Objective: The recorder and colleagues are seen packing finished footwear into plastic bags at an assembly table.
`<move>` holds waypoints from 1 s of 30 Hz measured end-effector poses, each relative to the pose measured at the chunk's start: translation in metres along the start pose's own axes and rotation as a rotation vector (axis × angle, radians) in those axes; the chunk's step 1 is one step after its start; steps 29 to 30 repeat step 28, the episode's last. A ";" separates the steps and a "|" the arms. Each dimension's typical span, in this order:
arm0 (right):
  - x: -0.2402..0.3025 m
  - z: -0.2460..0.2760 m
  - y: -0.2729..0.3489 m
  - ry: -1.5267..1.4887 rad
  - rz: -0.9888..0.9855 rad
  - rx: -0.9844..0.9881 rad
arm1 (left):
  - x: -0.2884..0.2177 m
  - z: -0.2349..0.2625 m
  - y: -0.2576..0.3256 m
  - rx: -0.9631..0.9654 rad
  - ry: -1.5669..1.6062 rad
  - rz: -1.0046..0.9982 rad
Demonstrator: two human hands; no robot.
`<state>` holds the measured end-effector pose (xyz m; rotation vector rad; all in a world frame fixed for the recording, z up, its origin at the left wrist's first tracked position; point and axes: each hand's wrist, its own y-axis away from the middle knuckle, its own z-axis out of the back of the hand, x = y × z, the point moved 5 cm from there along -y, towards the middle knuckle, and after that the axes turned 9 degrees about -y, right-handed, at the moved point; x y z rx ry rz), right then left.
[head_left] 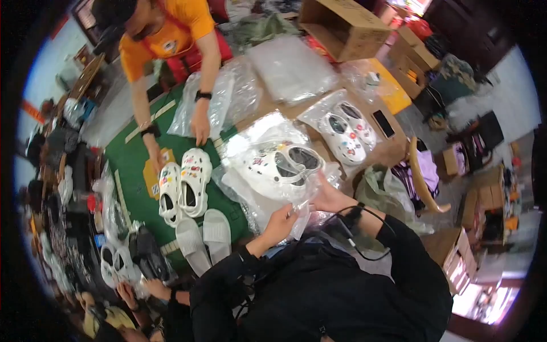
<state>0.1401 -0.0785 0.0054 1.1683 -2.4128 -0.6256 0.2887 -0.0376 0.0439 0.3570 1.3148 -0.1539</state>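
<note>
In front of me a pair of white clogs [259, 168] with small colourful charms lies inside a clear plastic bag [259, 208]. The bag's near end is pinched in my left hand [278, 224], its fingers closed on the film. My right hand [331, 196] grips the same bag at its right side, beside the clogs' heels; some of its fingers are hidden behind the film. To the right rests another bagged pair of white clogs [345, 137]. Unbagged white clogs with charms [194, 176] stand on the green mat at left, above a pair of grey slides [196, 245].
Across the table, a person in an orange shirt [185, 23] reaches toward the unbagged clogs and clear bags [205, 105]. A stack of clear bags [293, 68], a cardboard box [345, 28] and a black phone [383, 123] lie beyond. Other people's hands [154, 288] show at lower left.
</note>
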 end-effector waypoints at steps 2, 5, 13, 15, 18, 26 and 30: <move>-0.012 -0.021 -0.009 0.047 -0.050 0.030 | 0.000 -0.007 0.007 0.123 -0.265 -0.036; -0.019 0.012 -0.043 0.185 0.111 -0.125 | 0.013 -0.016 0.006 0.127 -0.258 -0.152; -0.025 0.024 -0.013 0.044 0.232 -0.287 | 0.036 -0.008 0.019 0.225 -0.295 -0.009; -0.033 0.042 -0.021 0.025 0.271 -0.335 | 0.052 -0.012 0.027 0.322 -0.309 0.071; -0.037 0.042 -0.028 -0.068 0.306 -0.280 | 0.056 -0.013 0.029 0.252 -0.347 -0.041; 0.010 -0.001 0.004 0.229 0.545 -0.250 | 0.086 -0.028 0.017 0.476 -0.813 -0.087; 0.019 0.004 0.019 0.260 0.607 -0.248 | 0.080 -0.039 0.017 0.690 -0.548 0.172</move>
